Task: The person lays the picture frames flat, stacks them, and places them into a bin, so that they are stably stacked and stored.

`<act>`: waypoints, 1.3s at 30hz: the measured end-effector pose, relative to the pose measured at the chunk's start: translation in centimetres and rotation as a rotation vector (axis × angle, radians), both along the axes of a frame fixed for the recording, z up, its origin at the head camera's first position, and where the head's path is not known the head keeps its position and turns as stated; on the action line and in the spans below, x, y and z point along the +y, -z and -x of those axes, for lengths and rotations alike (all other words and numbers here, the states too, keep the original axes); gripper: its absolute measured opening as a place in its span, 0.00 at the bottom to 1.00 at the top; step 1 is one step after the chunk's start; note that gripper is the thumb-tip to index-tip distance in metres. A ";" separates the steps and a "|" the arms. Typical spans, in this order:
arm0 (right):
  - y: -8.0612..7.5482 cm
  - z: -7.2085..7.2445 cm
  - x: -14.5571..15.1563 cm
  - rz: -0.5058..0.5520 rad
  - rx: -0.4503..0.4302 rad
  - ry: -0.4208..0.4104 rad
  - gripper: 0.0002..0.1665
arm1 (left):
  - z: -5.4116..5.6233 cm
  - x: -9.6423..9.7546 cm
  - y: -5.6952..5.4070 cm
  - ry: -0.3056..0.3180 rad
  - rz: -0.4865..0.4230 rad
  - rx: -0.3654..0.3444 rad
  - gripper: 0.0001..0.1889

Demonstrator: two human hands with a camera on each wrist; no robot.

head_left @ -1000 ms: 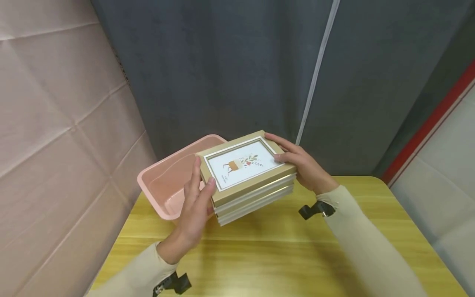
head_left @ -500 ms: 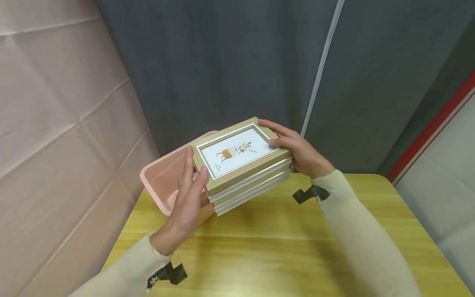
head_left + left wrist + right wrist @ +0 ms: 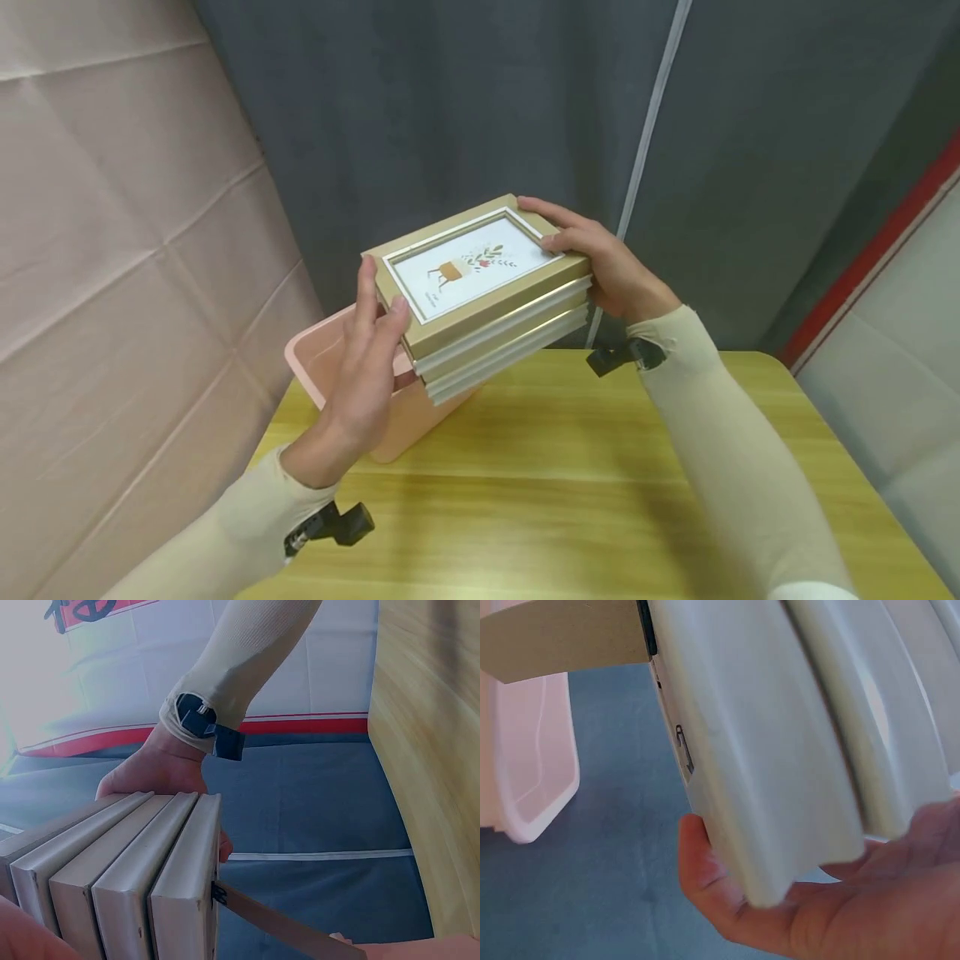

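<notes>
Both hands hold a stack of picture frames (image 3: 480, 271) between them, tilted in the air over the table. The top one has a gold-beige border and a print of an animal with leaves and flowers. My left hand (image 3: 362, 371) grips the stack's left end, thumb at the top frame's near corner. At the opposite end, my right hand (image 3: 611, 260) has its thumb on the top border and other fingers along the side. White and beige frame edges (image 3: 135, 862) line up in the left wrist view. From the bottom frame a support leg (image 3: 285, 926) sticks out.
A pink plastic bin (image 3: 416, 421) stands on the wood-grain table (image 3: 540, 500), partly hidden behind the stack and left hand. A dark grey curtain (image 3: 450, 108) hangs behind the table. Pale cloth (image 3: 127, 275) walls the left side.
Both hands have lifted the stack higher and shifted it slightly left. It now covers more of the bin's opening, while the bin's near wall shows below. The grip looks the same.
</notes>
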State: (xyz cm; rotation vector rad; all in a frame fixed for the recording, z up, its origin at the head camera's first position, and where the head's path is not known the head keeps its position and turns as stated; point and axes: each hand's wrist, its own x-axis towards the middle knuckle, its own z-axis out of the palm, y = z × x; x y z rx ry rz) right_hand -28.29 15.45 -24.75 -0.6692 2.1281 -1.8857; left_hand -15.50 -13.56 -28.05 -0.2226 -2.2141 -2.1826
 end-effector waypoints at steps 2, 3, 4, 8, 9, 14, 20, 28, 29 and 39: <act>-0.7 0.1 -0.3 -0.018 0.005 -0.002 0.38 | -0.2 -0.1 -0.4 -0.004 -0.011 -0.023 0.37; -1.0 0.1 -0.4 -0.024 0.009 -0.004 0.38 | -0.4 -0.2 -0.6 -0.001 -0.016 -0.027 0.37; -1.3 0.1 -0.5 -0.027 0.012 -0.005 0.38 | -0.5 -0.3 -0.9 0.000 -0.022 -0.027 0.38; -2.6 0.0 -0.8 -0.020 0.041 -0.008 0.38 | -0.6 -0.5 -1.9 -0.004 -0.033 0.005 0.38; -2.9 0.0 -0.8 -0.014 0.047 -0.007 0.38 | -0.5 -0.5 -2.2 -0.007 -0.038 0.013 0.38; -2.9 0.9 -1.8 0.023 0.059 -0.017 0.38 | -0.1 -0.9 -2.7 -0.029 -0.034 0.012 0.38; -0.5 3.3 -3.7 0.033 0.014 -0.025 0.40 | 1.2 -2.2 -1.4 -0.043 -0.033 -0.037 0.38; 3.5 6.4 -7.2 0.052 -0.056 -0.020 0.40 | 4.1 -3.8 1.9 -0.155 -0.147 -0.108 0.35; 3.9 6.7 -7.7 0.051 -0.064 -0.019 0.40 | 4.4 -4.0 2.3 -0.168 -0.176 -0.115 0.35; 8.4 8.8 -10.5 0.002 -0.140 0.001 0.41 | 6.4 -5.3 5.9 -0.282 -0.332 -0.238 0.37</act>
